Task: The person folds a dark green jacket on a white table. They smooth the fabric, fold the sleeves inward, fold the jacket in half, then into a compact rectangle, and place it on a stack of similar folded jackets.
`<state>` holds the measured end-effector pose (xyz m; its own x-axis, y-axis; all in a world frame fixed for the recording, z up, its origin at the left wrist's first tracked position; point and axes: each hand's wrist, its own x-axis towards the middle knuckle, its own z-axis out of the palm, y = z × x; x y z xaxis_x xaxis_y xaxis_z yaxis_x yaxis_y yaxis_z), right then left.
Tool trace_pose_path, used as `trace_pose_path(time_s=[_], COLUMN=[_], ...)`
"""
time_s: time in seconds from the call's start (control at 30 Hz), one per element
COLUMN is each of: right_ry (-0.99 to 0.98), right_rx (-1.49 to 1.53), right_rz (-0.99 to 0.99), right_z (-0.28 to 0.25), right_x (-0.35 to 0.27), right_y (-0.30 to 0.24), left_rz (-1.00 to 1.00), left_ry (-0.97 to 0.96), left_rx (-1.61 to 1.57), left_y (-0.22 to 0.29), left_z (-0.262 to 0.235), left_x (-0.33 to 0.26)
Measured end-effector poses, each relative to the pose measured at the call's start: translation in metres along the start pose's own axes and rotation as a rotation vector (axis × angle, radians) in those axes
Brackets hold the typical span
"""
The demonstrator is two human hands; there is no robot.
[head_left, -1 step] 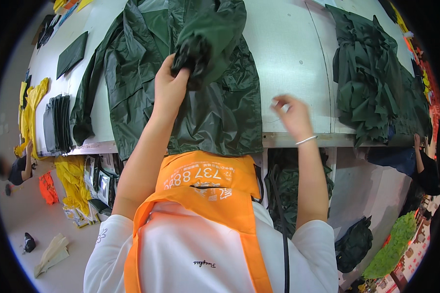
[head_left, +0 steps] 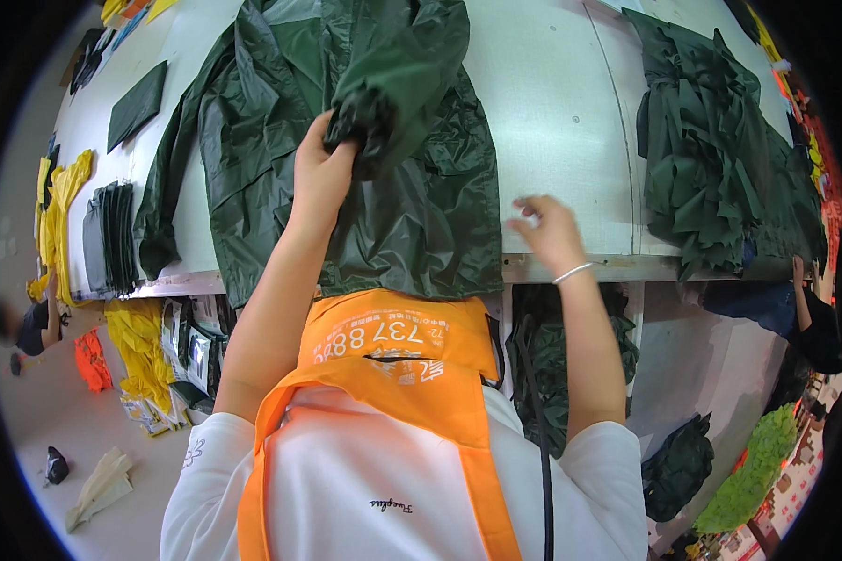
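A dark green raincoat [head_left: 412, 238] lies spread over the table's front edge, its glossy fabric creased. Its left-side sleeve [head_left: 164, 201] trails down beside the body. My left hand [head_left: 323, 168] grips the other sleeve [head_left: 393, 103], bunched at its cuff end and lifted over the coat's middle. To the right of the coat, my right hand [head_left: 550, 232] hovers above the table edge, a bracelet on its wrist. Its fingers are loosely curled, slightly blurred, with a gap between thumb and forefinger; I see nothing held in it.
The pale table [head_left: 552, 103] carries a heap of dark green garments [head_left: 702, 150] at right. At left are a folded dark packet [head_left: 137, 105], a dark folded stack [head_left: 109, 238] and yellow garments [head_left: 68, 201]. Dark green fabric [head_left: 557, 365] fills the shelf below. People work at both sides.
My right hand has shifted slightly left and down, towards the coat. My left hand and the bunched sleeve have moved only slightly left and down.
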<state>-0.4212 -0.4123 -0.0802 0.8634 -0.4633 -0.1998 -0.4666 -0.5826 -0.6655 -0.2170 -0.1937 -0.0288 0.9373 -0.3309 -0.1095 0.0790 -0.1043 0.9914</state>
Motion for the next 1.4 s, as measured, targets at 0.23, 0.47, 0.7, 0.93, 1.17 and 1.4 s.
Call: trace_pose_path(time_s=[0.23,0.47,0.7,0.93,1.17,1.4], right_ry=[0.174,0.144,-0.016,0.157,0.104,0.056], right_rx=[0.165,0.541,0.677,0.057,-0.176,-0.214], right_rz=[0.008,0.019,0.059,-0.02,-0.112,-0.143], right_z=[0.046,-0.006,-0.001,0.001,0.009,0.011], right_x=[-0.013,0.015,0.014,-0.02,0.001,0.011], right_y=[0.027,-0.007,-0.016,0.0,-0.008,-0.009], left_rz=[-0.457,0.601,0.446,-0.073,-0.136,-0.096], left_ry=[-0.076,-0.146,-0.747,-0.556,-0.633,-0.591], left_rx=[-0.035,0.531,0.509,0.222,0.265,0.253], left_y=[-0.065,0.028,-0.059,-0.071,-0.056,-0.06], left_z=[-0.069,0.016,0.112,0.116,0.123,0.128], left_x=[-0.01,-0.015,-0.015,0.009,0.016,0.018])
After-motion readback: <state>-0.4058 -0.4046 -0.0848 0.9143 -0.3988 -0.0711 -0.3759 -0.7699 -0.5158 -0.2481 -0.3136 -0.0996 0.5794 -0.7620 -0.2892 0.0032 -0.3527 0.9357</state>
